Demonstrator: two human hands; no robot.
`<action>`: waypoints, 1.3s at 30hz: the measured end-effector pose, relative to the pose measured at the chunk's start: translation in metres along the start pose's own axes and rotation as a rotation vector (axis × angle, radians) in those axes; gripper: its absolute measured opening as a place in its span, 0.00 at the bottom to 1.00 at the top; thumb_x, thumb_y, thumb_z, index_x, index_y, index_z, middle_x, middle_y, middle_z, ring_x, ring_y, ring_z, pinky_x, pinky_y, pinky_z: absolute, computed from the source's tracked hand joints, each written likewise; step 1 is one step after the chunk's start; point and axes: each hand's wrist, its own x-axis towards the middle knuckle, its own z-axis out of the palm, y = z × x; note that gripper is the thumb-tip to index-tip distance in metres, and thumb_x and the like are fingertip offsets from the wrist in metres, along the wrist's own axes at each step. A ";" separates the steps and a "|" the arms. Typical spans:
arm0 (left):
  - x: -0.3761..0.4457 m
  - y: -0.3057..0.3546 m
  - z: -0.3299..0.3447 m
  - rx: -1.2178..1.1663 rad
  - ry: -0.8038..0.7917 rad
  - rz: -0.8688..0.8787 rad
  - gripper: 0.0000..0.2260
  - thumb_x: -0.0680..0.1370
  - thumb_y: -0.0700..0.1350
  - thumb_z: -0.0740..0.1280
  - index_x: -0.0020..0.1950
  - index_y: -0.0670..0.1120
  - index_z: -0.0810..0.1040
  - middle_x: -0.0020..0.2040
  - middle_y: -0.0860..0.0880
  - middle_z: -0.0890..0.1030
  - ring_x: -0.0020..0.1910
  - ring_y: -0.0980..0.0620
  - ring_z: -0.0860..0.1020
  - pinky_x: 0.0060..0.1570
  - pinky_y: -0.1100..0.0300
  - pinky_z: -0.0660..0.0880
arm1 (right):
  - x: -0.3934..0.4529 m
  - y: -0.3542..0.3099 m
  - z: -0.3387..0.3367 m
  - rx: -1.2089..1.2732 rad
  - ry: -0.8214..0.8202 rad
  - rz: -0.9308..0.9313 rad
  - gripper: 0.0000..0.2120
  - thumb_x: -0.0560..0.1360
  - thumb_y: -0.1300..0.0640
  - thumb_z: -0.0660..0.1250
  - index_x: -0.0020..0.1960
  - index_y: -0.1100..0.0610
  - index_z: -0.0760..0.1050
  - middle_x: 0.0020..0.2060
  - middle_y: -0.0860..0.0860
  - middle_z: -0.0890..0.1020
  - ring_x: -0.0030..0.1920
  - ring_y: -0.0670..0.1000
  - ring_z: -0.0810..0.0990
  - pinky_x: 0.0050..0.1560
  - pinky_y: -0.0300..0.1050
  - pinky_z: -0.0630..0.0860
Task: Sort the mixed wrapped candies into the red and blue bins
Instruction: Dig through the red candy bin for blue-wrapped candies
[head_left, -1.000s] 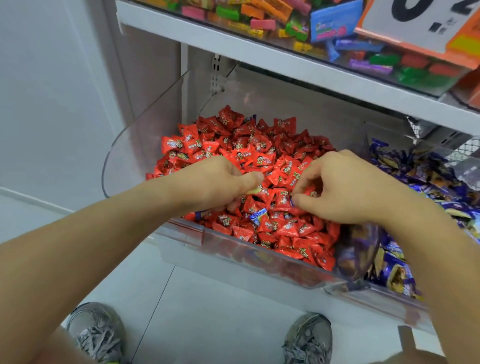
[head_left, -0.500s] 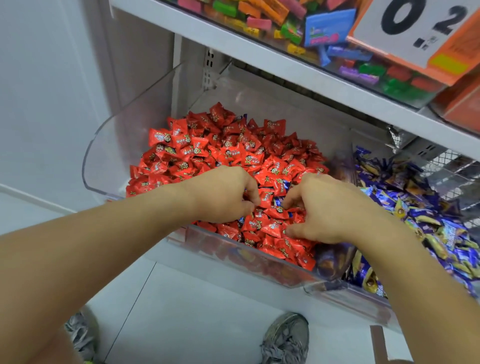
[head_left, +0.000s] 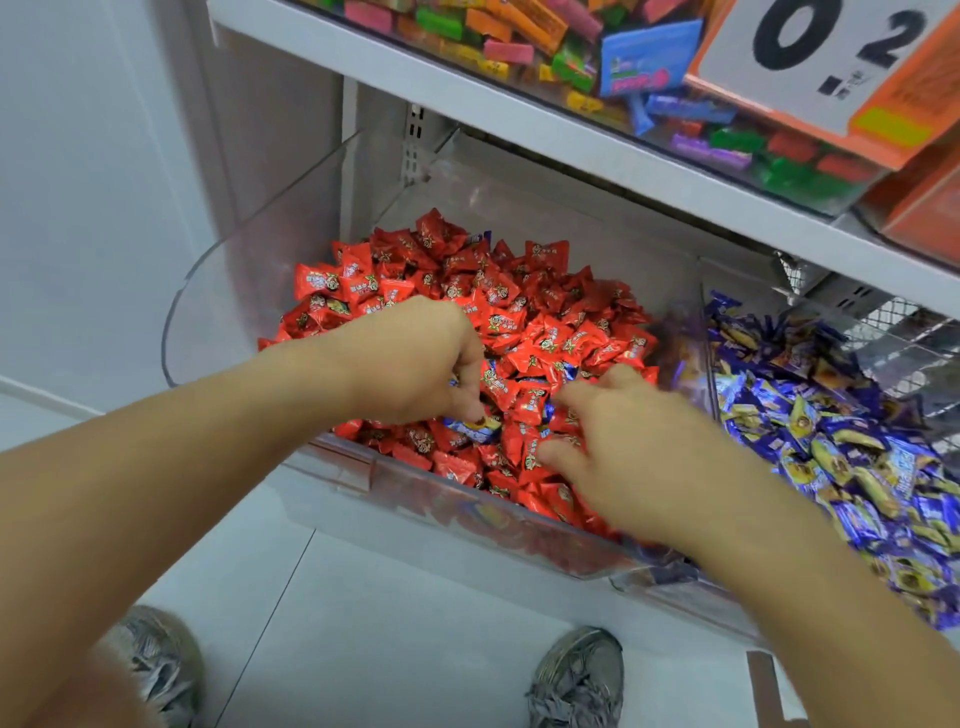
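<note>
Left hand (head_left: 410, 364) over the near part of the red bin (head_left: 332, 483), fingers curled down, pinching a blue candy (head_left: 475, 427) among the red candies (head_left: 519, 312). Right hand (head_left: 639, 457) just right of it, blurred, fingers loosely spread on the red pile; grip cannot be told. Blue bin (head_left: 727, 597) to the right, heaped with blue candies (head_left: 831, 441).

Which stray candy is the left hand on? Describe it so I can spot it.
Find the clear plastic bin of red candies. At its front, under the left hand fingertips, lies a blue-wrapped candy. It is blue among red neighbours.
</note>
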 end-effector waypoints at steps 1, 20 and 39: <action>-0.001 -0.003 -0.003 0.001 0.016 -0.014 0.07 0.72 0.52 0.76 0.39 0.51 0.84 0.35 0.60 0.79 0.36 0.66 0.75 0.34 0.67 0.67 | -0.002 -0.010 0.006 0.048 -0.014 -0.023 0.20 0.81 0.41 0.59 0.67 0.51 0.69 0.62 0.56 0.70 0.59 0.60 0.76 0.59 0.52 0.73; -0.002 0.018 0.009 -0.220 0.253 -0.003 0.09 0.77 0.53 0.69 0.40 0.51 0.79 0.34 0.54 0.79 0.31 0.58 0.74 0.33 0.61 0.70 | 0.040 0.030 -0.007 0.052 0.048 -0.200 0.23 0.66 0.52 0.80 0.60 0.47 0.81 0.48 0.45 0.83 0.48 0.47 0.80 0.52 0.48 0.79; -0.003 0.005 0.003 -0.367 0.317 -0.193 0.10 0.80 0.52 0.66 0.43 0.48 0.76 0.27 0.48 0.75 0.18 0.57 0.66 0.21 0.65 0.64 | 0.046 0.036 -0.008 0.478 0.246 -0.077 0.06 0.79 0.50 0.69 0.53 0.47 0.84 0.38 0.44 0.84 0.42 0.45 0.83 0.45 0.38 0.77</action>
